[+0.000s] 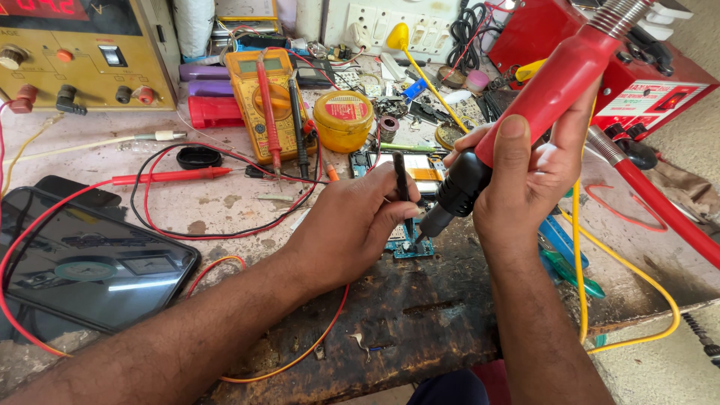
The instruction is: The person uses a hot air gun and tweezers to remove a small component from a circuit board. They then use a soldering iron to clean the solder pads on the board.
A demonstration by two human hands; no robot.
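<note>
A dark tablet lies at nine o'clock on the worn bench, ringed by a red wire. At eleven o'clock a yellow multimeter sits with its red probe just below, a yellow round tin beside it. At centre the left hand pinches black tweezers, fingers closed on them, tips down on a small blue circuit board. At two o'clock the right hand is wrapped tight round a red hot-air gun, its black nozzle just above the board. A red rework station stands at one o'clock.
</note>
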